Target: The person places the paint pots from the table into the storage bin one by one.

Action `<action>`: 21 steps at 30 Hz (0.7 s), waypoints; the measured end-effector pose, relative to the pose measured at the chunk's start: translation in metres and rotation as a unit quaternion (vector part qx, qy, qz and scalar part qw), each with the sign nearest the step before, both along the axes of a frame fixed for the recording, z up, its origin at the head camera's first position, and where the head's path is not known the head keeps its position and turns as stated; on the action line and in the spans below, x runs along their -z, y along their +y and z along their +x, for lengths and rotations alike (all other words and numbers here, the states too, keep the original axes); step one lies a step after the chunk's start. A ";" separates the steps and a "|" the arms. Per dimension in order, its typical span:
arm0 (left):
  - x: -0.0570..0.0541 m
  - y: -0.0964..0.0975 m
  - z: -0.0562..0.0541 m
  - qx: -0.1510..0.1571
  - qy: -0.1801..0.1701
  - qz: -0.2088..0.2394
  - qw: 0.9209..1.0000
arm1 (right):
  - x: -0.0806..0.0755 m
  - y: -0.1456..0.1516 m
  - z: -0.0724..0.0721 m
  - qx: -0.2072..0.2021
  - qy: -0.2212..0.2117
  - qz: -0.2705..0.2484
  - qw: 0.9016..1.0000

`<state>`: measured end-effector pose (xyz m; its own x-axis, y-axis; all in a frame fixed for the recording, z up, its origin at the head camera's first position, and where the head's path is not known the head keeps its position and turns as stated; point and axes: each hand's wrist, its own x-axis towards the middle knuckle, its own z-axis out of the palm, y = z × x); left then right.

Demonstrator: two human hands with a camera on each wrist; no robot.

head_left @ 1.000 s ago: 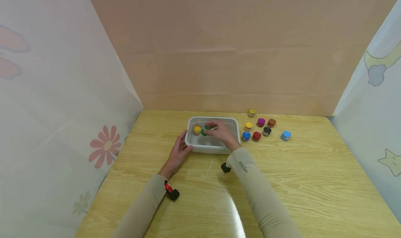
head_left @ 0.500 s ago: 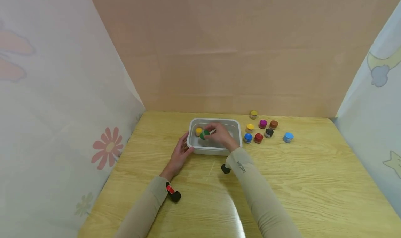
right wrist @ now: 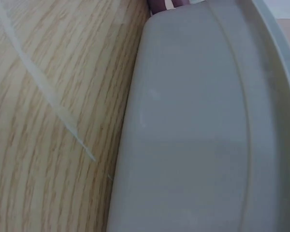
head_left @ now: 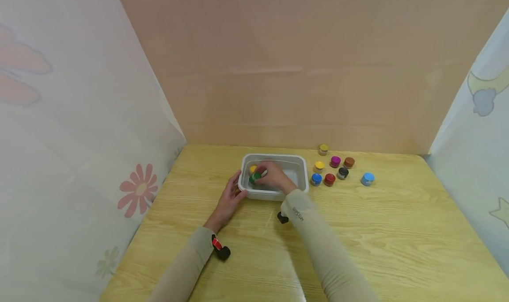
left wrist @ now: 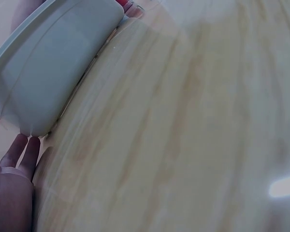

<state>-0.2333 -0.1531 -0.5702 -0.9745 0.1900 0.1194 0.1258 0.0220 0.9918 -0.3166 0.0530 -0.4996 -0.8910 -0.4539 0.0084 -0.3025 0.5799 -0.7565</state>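
Note:
In the head view my right hand (head_left: 272,176) reaches into a light grey plastic tub (head_left: 296,195). Its thumb and fingers pinch a small paint jar with a green lid (head_left: 254,178), low in the tub's left end. Beside that stands a yellow-lidded jar (head_left: 252,169), partly hidden by the hand. My left hand (head_left: 228,202) rests against the tub's left end, thumb near the front corner. In the left wrist view the straight fingers (left wrist: 30,153) touch the tub's outer wall (left wrist: 53,67). The right wrist view shows mostly the tub's side (right wrist: 193,125); the jar is out of sight there.
Right of the tub stand several small jars, among them a blue-lidded one (head_left: 316,179), a red one (head_left: 329,180), a black one (head_left: 343,173) and, farther right, a light blue one (head_left: 367,179). A brown wall (head_left: 310,103) closes off the back of the wooden table (head_left: 377,231).
My right hand has moved the green-lidded jar lower and slightly left inside the tub, toward the near left corner. The left hand stays at the tub's end. The head view has shifted slightly.

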 end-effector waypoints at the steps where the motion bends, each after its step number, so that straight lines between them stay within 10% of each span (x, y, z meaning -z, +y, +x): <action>1: 0.000 0.000 0.000 0.000 0.001 0.000 1.000 | 0.000 0.000 0.000 -0.003 0.003 0.004 1.000; 21: -0.003 0.000 0.002 -0.001 -0.003 0.002 1.000 | 0.006 -0.004 -0.001 -0.018 0.007 0.017 1.000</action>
<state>-0.2308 -0.1530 -0.5671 -0.9756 0.1874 0.1140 0.1194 0.0180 0.9927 -0.3174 0.0493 -0.5051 -0.8739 -0.4861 0.0046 -0.3344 0.5942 -0.7315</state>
